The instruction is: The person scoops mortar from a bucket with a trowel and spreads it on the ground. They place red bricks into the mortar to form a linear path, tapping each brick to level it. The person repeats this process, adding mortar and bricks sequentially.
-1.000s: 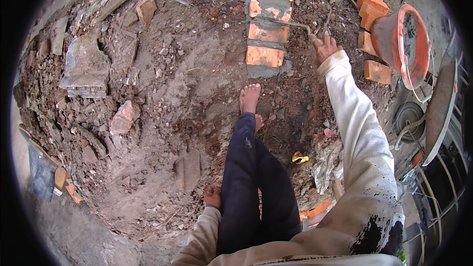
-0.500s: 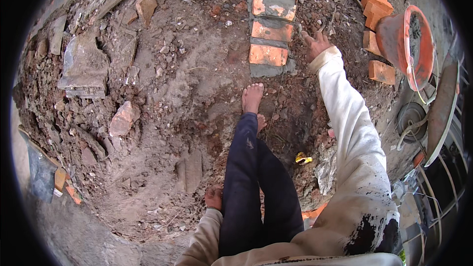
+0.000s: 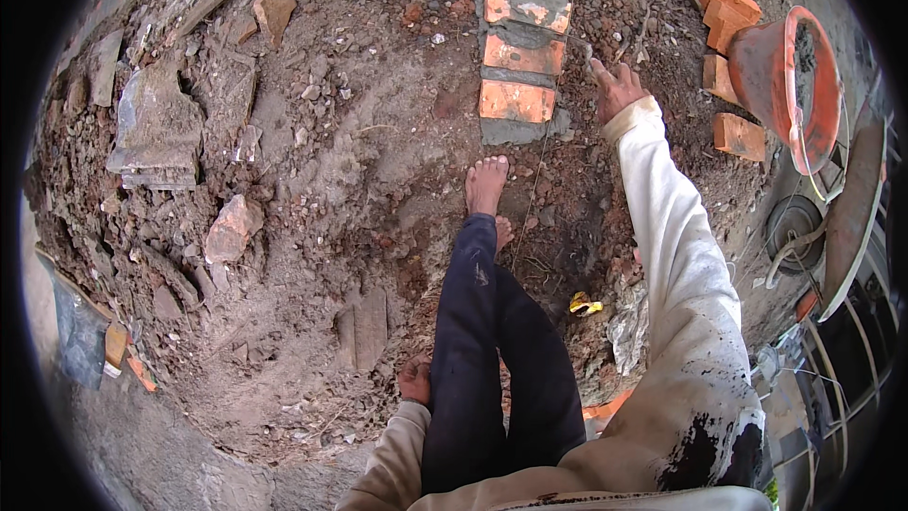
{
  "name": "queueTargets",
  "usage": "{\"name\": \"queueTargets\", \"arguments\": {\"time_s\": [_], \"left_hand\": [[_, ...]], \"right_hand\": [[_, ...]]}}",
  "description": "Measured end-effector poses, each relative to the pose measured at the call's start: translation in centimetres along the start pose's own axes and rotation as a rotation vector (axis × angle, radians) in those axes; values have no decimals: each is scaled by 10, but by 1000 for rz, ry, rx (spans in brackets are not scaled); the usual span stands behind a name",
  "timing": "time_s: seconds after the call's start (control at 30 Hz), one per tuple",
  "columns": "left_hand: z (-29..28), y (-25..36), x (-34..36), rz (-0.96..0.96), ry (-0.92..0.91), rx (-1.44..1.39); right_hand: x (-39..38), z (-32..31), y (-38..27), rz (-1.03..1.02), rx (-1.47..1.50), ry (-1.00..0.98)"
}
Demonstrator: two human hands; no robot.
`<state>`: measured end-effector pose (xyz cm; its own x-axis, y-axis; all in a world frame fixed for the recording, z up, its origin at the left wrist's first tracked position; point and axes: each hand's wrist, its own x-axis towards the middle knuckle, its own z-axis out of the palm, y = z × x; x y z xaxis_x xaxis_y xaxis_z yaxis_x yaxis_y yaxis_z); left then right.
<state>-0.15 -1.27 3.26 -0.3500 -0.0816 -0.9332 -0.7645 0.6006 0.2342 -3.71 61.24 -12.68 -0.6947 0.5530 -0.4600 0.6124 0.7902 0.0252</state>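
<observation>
My right hand reaches out over the soil, just right of a row of orange bricks bedded in grey mortar. Its fingers are bent, and a thin grey curved piece runs from them toward the row; I cannot make out what it is. Beside my left leg, low in the picture, my left hand is curled with its knuckles showing. Nothing shows in it, though its palm is hidden. A thin string runs along the right side of the brick row and down past my bare feet.
An orange bucket with grey mix inside leans at the right. Loose bricks lie beside it. Farther right are a round weight-like disc and a long curved panel. Rubble, a pale rock and a crumpled sheet cover the left.
My right hand has drawn slightly away from the brick row, to the right. My left hand stays beside my leg. The whole view has shifted a little.
</observation>
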Motion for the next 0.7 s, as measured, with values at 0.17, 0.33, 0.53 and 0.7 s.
{"name": "queueTargets", "arguments": {"time_s": [0.17,0.33,0.53,0.7], "left_hand": [[4,7,1,-20,-1,4],[6,16,0,-38,4,35],[4,15,2,-9,-25,80],[0,12,4,-21,-12,108]], "right_hand": [[4,0,2,-66,-65,13],[-3,-13,-8,-70,4,31],[-31,20,24,-54,-58,41],[-37,20,34,83,9,-13]]}}
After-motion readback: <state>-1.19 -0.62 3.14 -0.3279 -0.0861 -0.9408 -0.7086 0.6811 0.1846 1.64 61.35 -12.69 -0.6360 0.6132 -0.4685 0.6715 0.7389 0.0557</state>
